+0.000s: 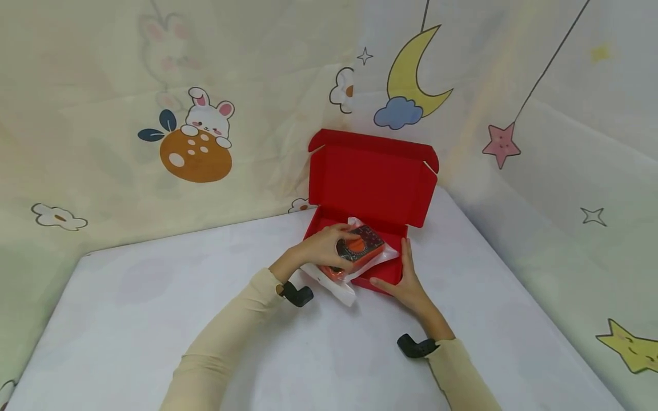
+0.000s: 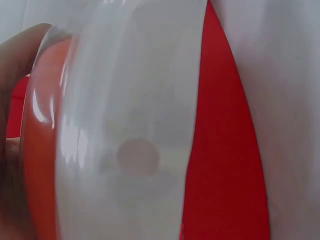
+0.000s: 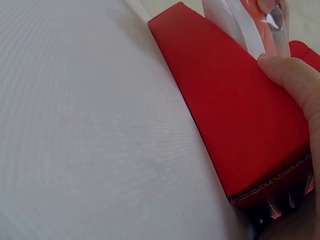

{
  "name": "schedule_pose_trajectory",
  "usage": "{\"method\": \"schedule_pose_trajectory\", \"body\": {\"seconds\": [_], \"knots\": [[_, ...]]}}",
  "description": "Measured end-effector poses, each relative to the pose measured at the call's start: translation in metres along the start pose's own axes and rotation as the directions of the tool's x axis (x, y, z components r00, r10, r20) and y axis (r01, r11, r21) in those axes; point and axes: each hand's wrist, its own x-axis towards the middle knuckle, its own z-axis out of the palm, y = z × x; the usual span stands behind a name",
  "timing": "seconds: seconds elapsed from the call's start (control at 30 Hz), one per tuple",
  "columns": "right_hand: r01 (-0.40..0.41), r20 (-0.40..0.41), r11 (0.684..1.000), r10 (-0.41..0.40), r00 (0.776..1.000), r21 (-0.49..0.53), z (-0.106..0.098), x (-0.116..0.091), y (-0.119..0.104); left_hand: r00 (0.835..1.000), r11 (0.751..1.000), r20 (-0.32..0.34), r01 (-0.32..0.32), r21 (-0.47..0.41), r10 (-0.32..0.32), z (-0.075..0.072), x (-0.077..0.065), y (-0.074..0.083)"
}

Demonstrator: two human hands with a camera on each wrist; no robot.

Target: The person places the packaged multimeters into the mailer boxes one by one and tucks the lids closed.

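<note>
An orange and black multimeter (image 1: 364, 244) in a clear plastic bag (image 1: 382, 254) lies tilted over an open red cardboard box (image 1: 394, 273). My left hand (image 1: 325, 246) grips the multimeter through the bag from the left, its thumb on the near side. In the left wrist view the bag (image 2: 135, 100) fills the middle, with the orange casing (image 2: 42, 150) behind it. At the box's front right corner my right hand (image 1: 411, 288) holds the walls, thumb at the front edge and fingers along the right side. The right wrist view shows the front wall (image 3: 225, 95) close up.
The box's lid (image 1: 367, 177) stands raised at the back, near the printed cloth wall (image 1: 267, 131). A loose white end of the bag (image 1: 334, 286) hangs over the box's front left, above the white tabletop (image 1: 329, 359).
</note>
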Motion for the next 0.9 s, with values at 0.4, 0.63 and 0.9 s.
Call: {"method": "schedule_pose_trajectory", "body": {"seconds": [0.4,0.63,0.9], "knots": [[0.036,0.003,0.999,-0.036,0.999,0.016,0.003,0.002,0.001,0.997,0.999,0.073,0.036,-0.033,-0.034,-0.005,0.009,-0.011],[0.051,-0.002,0.999,-0.051,0.999,0.016,0.003,0.001,0.003,0.991,0.999,0.125,0.040,0.031,-0.044,-0.005,0.013,-0.006],[0.057,-0.001,0.998,-0.057,0.998,0.011,0.000,0.001,0.004,0.978,0.989,0.165,0.118,0.084,-0.130,-0.005,0.016,0.008]]}}
